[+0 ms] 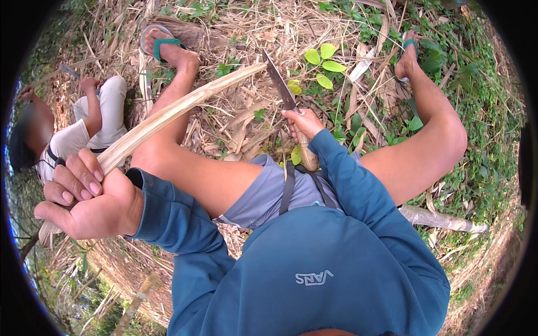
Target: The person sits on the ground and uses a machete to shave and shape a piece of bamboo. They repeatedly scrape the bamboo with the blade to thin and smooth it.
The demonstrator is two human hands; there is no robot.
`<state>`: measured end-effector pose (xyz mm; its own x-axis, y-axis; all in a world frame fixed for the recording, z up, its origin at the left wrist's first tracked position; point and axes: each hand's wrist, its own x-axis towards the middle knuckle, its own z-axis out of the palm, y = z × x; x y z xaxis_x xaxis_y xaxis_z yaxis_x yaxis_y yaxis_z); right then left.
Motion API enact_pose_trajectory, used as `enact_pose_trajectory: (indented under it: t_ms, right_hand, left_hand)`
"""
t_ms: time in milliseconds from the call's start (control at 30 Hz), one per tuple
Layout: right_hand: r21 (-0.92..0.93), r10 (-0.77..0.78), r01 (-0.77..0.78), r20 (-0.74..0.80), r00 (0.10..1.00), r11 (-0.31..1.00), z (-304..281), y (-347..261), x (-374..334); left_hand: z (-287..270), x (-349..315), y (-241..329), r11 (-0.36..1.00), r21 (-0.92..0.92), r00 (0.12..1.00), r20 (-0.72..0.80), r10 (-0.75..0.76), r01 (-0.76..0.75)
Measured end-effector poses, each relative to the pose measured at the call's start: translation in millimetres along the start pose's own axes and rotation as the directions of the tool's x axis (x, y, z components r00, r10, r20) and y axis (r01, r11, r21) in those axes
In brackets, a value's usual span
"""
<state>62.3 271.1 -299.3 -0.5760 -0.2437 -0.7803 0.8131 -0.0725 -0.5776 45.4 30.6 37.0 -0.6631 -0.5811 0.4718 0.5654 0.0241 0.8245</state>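
Note:
My left hand [95,196] is closed around the lower end of a long, pale strip of split wood [185,106]. The strip slants up and to the right, slightly bowed, with a short tail of it showing below my fist. In my right hand [302,124] is a machete [279,81], gripped near where the blade meets its thick wooden handle. The handle's butt reaches back over my lap. The dark blade points up and a little left, its upper part at the far tip of the strip; whether they touch, I cannot tell.
At the left sits another person [70,123] in light clothes and a dark cap, holding a tool. My sandalled feet are spread on dry leaves and straw [235,123]. Yellow-green leaves [325,64] grow beyond the blade. A cut branch [443,219] lies by my right thigh.

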Motion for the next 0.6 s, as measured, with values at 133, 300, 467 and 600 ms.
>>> enact_pose_trajectory:
  t_ms: [133,300,467,600]
  right_hand:
    - [-0.006,-0.038,0.038,-0.001,0.999,0.999,1.7,-1.9,-3.6]
    - [-0.042,-0.196,0.198,0.058,0.979,0.979,12.0,-5.1,-9.3]
    - [-0.330,-0.419,0.409,0.045,0.907,0.851,15.1,-27.4,-39.5]
    - [-0.490,-0.514,0.447,-0.004,0.858,0.748,13.4,-29.8,-41.0]
  left_hand:
    - [-13.0,1.4,16.3,0.999,-0.039,0.992,0.121,-0.027,0.032]
    - [-20.5,0.2,6.6,0.995,-0.053,0.992,0.103,-0.074,0.079]
    - [-5.8,-14.9,-34.6,0.999,0.024,0.996,-0.091,0.026,-0.024]
    - [-18.9,-10.2,-33.5,0.979,-0.204,0.999,-0.043,0.019,-0.027]
